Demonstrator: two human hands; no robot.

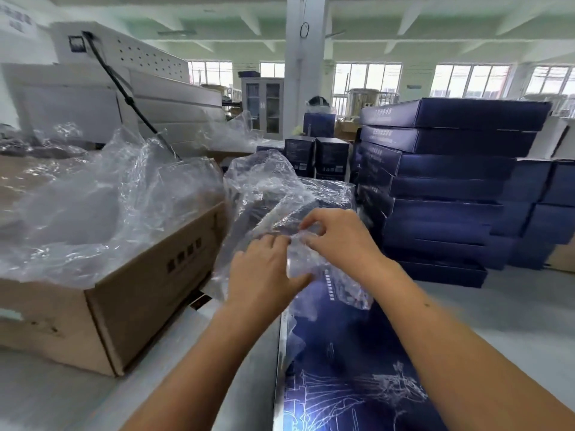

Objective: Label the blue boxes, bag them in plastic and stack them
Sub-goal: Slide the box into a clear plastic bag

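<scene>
A long blue box (pixel 348 362) with white line drawings lies lengthwise in front of me. A clear plastic bag (pixel 273 194) is bunched over its far end. My left hand (pixel 264 272) and my right hand (pixel 339 237) meet at the bag's crumpled edge. Each pinches the film between thumb and fingers, just above the box's top face. The far end of the box is hidden under the plastic.
A tall stack of blue boxes (pixel 441 188) stands to the right. An open cardboard carton (pixel 130 290) full of clear plastic bags sits at the left. Small dark boxes (pixel 314 157) stand behind. A white machine (pixel 93 98) fills the back left.
</scene>
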